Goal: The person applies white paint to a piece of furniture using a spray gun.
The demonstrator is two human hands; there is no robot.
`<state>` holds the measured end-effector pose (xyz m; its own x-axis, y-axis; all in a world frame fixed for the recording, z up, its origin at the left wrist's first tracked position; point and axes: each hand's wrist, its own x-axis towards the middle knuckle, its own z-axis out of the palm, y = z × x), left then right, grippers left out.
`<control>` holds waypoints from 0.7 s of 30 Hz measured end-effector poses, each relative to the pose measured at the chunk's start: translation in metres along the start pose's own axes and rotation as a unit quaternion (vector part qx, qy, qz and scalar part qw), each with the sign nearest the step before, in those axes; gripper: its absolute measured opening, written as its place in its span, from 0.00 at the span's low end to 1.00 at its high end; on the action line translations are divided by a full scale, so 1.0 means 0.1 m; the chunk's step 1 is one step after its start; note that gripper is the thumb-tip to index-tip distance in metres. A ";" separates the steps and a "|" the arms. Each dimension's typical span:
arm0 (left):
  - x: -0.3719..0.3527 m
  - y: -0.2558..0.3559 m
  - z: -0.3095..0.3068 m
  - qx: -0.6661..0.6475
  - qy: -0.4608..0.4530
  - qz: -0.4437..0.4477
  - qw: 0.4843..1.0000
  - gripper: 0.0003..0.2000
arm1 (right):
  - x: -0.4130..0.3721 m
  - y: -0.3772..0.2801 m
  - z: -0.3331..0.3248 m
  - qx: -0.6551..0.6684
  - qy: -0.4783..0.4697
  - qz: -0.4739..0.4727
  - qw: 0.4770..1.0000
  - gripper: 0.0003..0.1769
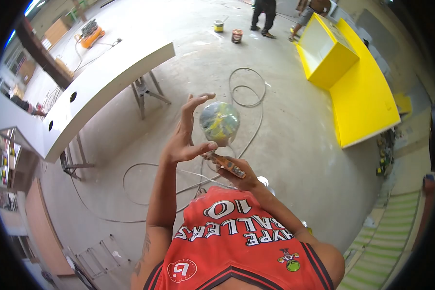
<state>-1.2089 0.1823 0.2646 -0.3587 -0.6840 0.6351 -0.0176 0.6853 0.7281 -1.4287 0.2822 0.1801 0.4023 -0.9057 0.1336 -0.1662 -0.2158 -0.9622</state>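
Note:
A round, translucent cup (pixel 219 121) smeared with yellow, green and grey paint stands at the top of a spray gun (pixel 229 166). My right hand (pixel 241 178) is wrapped around the gun's worn orange-brown, paint-spotted handle, just in front of my red jersey. To the left of the cup, my left hand (pixel 184 133) is open, thumb and fingers spread in a curve about the cup's side. A gap shows between palm and cup; whether the thumb tip touches the gun cannot be made out. The gun's nozzle is hidden beneath the cup.
A hose (pixel 253 140) loops over the concrete floor around me. At left, a long white panel (pixel 89 99) with round holes rests on metal trestles (pixel 142 92). A yellow unit (pixel 357 96) stands right. Paint cans (pixel 237 36), an orange compressor (pixel 92 37) and people (pixel 264 14) are farther off.

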 end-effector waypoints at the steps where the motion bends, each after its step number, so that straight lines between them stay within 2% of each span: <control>1: -0.01 0.02 -0.03 -0.015 0.015 -0.002 1.000 0.48 | 0.03 -0.01 0.01 0.000 -0.011 -0.004 1.000 0.18; 2: -0.03 0.03 -0.01 -0.097 0.058 0.008 0.994 0.46 | 0.05 -0.03 0.03 0.015 -0.003 0.007 1.000 0.18; 3: -0.10 0.00 -0.06 -0.087 0.068 0.009 0.994 0.46 | 0.07 -0.04 0.04 0.029 0.004 0.018 0.999 0.19; 5: -0.34 -0.16 -0.19 -0.097 0.140 -0.104 0.980 0.33 | 0.11 -0.02 0.05 0.021 -0.013 -0.013 1.000 0.20; 6: -0.49 -0.23 -0.21 -0.121 0.182 -0.115 0.969 0.19 | 0.13 -0.09 0.06 0.022 -0.003 -0.005 1.000 0.20; 7: -0.67 -0.33 -0.21 -0.132 0.224 -0.183 0.948 0.11 | 0.17 -0.11 0.07 0.024 0.007 0.003 1.000 0.19; 9: -1.06 -0.56 -0.26 -0.200 0.258 -0.245 0.913 0.08 | 0.25 -0.07 0.13 0.039 -0.015 -0.007 0.999 0.18; 11: -1.26 -0.50 -0.26 -0.211 0.288 -0.254 0.899 0.07 | 0.30 -0.20 0.20 0.083 0.001 0.034 0.996 0.17; 12: -1.35 -0.47 -0.28 -0.230 0.302 -0.262 0.887 0.06 | 0.35 -0.29 0.26 0.093 -0.004 0.025 0.995 0.16; 16: -1.68 -0.44 -0.33 -0.220 0.270 -0.303 0.887 0.05 | 0.50 -0.48 0.37 0.112 -0.003 0.019 0.994 0.17; 19: -1.94 -0.50 -0.33 -0.261 0.289 -0.297 0.872 0.05 | 0.65 -0.70 0.50 0.140 -0.002 0.039 0.989 0.18; 21: -2.08 -0.53 -0.29 -0.244 0.298 -0.294 0.875 0.05 | 0.77 -0.84 0.56 0.154 -0.014 0.035 0.987 0.17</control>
<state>-1.1063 0.2807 0.1017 0.1311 -0.9909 0.0298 0.4168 0.0824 0.9053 -1.3333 0.2508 0.2578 0.4246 -0.9032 0.0622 0.0860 -0.0282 -0.9959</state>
